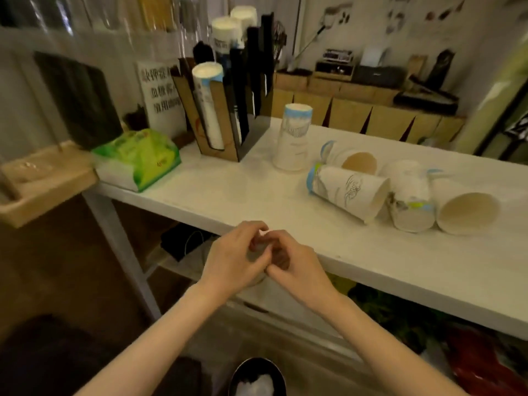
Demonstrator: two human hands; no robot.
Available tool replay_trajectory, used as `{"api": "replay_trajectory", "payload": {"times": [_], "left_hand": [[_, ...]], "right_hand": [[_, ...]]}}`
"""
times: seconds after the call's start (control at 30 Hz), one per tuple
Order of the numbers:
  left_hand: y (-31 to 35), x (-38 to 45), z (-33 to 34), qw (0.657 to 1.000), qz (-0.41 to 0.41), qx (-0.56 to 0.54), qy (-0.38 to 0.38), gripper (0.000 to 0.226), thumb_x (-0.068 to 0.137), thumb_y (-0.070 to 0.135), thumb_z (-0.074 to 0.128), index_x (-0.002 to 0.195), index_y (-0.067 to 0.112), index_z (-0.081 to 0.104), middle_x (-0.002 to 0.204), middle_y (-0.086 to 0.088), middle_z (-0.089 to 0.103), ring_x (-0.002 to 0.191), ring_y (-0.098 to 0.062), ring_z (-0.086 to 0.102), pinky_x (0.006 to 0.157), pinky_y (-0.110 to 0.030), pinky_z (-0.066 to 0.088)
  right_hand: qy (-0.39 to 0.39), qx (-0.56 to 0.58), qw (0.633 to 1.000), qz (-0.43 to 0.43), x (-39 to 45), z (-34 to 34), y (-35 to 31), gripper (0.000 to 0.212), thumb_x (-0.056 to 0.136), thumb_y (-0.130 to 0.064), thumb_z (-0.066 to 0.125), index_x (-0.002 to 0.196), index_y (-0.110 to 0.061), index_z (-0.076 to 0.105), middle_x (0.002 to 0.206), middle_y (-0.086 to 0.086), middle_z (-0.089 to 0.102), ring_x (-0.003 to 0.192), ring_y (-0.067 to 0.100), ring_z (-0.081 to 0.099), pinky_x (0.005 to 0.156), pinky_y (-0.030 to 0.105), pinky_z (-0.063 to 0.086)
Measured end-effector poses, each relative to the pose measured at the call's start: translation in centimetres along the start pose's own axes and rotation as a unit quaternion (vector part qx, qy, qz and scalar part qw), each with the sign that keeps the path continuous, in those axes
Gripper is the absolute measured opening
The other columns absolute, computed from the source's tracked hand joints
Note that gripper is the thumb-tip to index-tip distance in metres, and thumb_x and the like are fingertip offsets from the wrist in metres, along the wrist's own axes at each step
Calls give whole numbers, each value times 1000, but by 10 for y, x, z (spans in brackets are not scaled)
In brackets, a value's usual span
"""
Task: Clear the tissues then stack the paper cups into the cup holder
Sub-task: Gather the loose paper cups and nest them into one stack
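My left hand point(234, 255) and my right hand point(294, 261) are pressed together just in front of the white table's point(228, 195) front edge, fingers curled around a small white tissue point(263, 232) that barely shows between them. Several paper cups lie on their sides at the right point(345, 192), point(408, 201), point(465, 212), point(354, 160). A short stack of cups point(293, 138) stands upside down near the middle. The cup holder point(228, 110) stands at the back left with cup stacks in its slots.
A green tissue pack point(137, 158) lies left of the holder. A dark bin point(257, 378) with white crumpled paper inside sits below my arms. A wooden tray point(43, 178) juts out at the far left. Shelves with clutter run under the table.
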State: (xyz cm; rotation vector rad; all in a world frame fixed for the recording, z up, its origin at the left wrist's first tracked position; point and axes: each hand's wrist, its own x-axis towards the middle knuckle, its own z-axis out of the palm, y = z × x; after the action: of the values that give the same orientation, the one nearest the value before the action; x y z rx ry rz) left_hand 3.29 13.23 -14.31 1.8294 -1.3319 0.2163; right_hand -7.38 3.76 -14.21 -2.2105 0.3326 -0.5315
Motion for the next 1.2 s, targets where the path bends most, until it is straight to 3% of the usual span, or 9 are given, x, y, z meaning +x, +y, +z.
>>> {"api": "replay_trajectory", "payload": {"times": [0.13,0.27,0.37,0.43,0.67,0.73,0.8,0.93,1.2], "left_hand": [[28,46,-21,998,63,14,24,30,75,22,65,103,15,56,84,-2,63,66,-12,55,59,-25,46],[44,89,-22,994,103,18,-1,45,74,30,64,115,21,47,96,2,59,76,-9,51,63,-28,48],[53,117,-10,991,129,16,-27,52,74,33,64,119,25,42,109,2,55,85,-4,48,68,-21,44],[58,132,0,989,142,20,-46,55,72,34,65,120,27,40,117,3,52,93,-5,47,74,-19,40],[70,160,49,966,197,30,-167,77,62,35,69,129,27,33,137,2,36,122,-17,35,95,-25,31],[70,161,60,956,226,43,-180,82,59,36,71,130,27,32,140,2,35,125,-17,32,97,-24,25],[66,162,69,950,249,54,-179,85,57,42,70,131,28,31,141,3,34,127,-17,31,98,-25,24],[58,169,84,946,247,71,-196,88,55,50,64,133,28,29,141,4,34,129,-18,30,103,-36,28],[43,163,104,953,244,85,-160,79,62,43,65,131,34,28,132,6,47,121,-16,43,96,-30,29]], "right_hand": [[59,-36,996,-52,17,-40,-30,42,72,-11,58,108,-29,49,89,-19,60,72,8,59,63,20,48],[104,-87,989,-67,28,-79,-40,41,73,-17,61,111,-28,48,93,-9,60,78,6,57,66,24,49],[150,-133,978,-63,30,-106,-36,41,76,-20,64,114,-25,48,99,-9,58,85,6,55,70,18,44],[181,-159,969,-52,27,-125,-30,40,76,-21,65,113,-24,49,99,-9,56,87,5,53,70,14,41],[323,-175,929,54,-2,-182,2,38,77,-24,66,111,-21,49,94,-8,55,84,10,54,70,25,45],[338,-170,922,85,-6,-196,10,39,77,-25,66,111,-22,48,94,-9,55,84,11,55,66,20,43],[334,-170,922,100,-4,-209,17,40,77,-26,66,113,-22,48,97,-7,56,86,12,56,64,17,40],[293,-189,931,105,17,-227,26,39,79,-28,63,115,-23,49,108,-3,54,90,13,53,72,25,42],[83,-329,937,84,95,-233,45,40,84,-14,56,122,-22,51,129,3,56,114,20,51,94,36,43]]}}
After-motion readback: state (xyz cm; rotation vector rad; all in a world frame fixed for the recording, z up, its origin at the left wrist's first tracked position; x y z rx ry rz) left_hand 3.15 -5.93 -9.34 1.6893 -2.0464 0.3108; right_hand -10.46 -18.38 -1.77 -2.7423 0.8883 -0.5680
